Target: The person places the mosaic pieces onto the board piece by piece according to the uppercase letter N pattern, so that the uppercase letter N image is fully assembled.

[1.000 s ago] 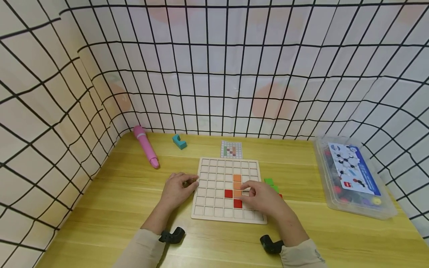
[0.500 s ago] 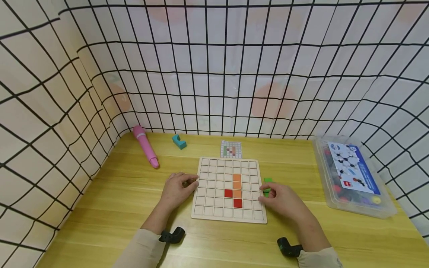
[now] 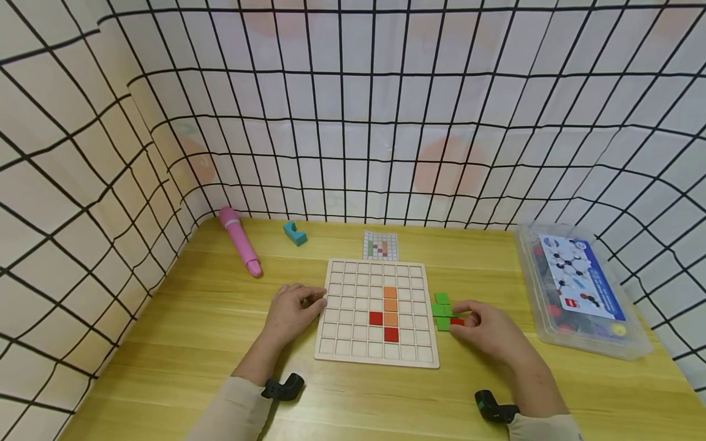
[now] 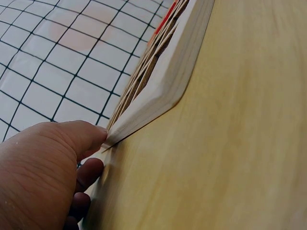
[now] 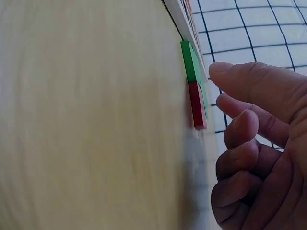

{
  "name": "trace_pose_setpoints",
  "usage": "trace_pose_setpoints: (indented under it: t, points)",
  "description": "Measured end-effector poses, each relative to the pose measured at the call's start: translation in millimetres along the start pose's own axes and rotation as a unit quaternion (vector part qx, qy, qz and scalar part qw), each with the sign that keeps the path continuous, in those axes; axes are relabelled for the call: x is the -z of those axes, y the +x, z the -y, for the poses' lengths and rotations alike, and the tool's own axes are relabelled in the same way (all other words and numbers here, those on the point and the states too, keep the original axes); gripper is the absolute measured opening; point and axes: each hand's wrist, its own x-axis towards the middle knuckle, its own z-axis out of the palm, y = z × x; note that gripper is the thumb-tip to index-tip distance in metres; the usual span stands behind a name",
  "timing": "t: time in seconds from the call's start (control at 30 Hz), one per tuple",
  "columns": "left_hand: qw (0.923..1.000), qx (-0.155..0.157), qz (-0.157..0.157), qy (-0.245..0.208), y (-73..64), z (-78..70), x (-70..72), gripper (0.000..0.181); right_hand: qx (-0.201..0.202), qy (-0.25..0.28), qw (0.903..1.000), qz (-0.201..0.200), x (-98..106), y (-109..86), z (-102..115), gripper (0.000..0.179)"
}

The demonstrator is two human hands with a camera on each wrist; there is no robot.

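A pale wooden grid board (image 3: 342, 348) lies on the table with a column of orange tiles (image 3: 390, 305) in its cells. One red tile (image 3: 376, 318) sits left of the column and another red tile (image 3: 391, 334) below it. My left hand (image 3: 292, 313) touches the board's left edge with thumb and index finger. Beyond the right edge lie several green tiles (image 3: 442, 309) and a loose red tile (image 3: 456, 321). Thumb and index finger of my right hand (image 3: 485, 331) stand apart around the red tile; the right wrist view shows a gap between the hand and this red tile (image 5: 196, 108).
Behind the board lies a small printed grid card (image 3: 380, 246). A pink pen-shaped object (image 3: 239, 241) and a teal block (image 3: 295, 233) are at the back left. To the right stands a clear plastic box (image 3: 584, 291). Black wire mesh (image 3: 353, 122) surrounds the table.
My right hand has moved right, from over the orange column, past the green tiles, to the loose red tile. The left hand has stayed at the board's edge.
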Motion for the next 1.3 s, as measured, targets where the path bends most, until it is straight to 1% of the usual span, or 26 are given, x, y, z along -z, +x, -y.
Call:
trace_pose_setpoints:
  t: [0.13, 0.3, 0.63, 0.87, 1.3]
  points:
    - [1.0, 0.005, 0.005, -0.001, 0.4, -0.5, 0.8, 0.021, -0.003, 0.003, 1.0, -0.003, 3, -1.0, -5, 0.042]
    - [0.9999, 0.01, 0.008, -0.002, 0.3, -1.5, 1.3, 0.022, -0.018, 0.003, 0.9998, 0.001, 6, -0.3, -11, 0.045]
    - [0.9999, 0.012, 0.01, 0.002, 0.3, -2.0, 1.5, 0.021, -0.038, 0.003, 0.9992, 0.011, 7, 0.0, -15, 0.046]
    - [0.9999, 0.01, 0.007, 0.006, 0.5, -0.1, -0.1, 0.022, -0.036, 0.005, 0.9993, 0.012, 7, -1.1, -16, 0.045]
    - [1.0, 0.005, 0.002, 0.006, 0.3, 1.4, -1.5, 0.021, -0.022, 0.005, 0.9997, 0.009, 7, -3.1, -17, 0.034]
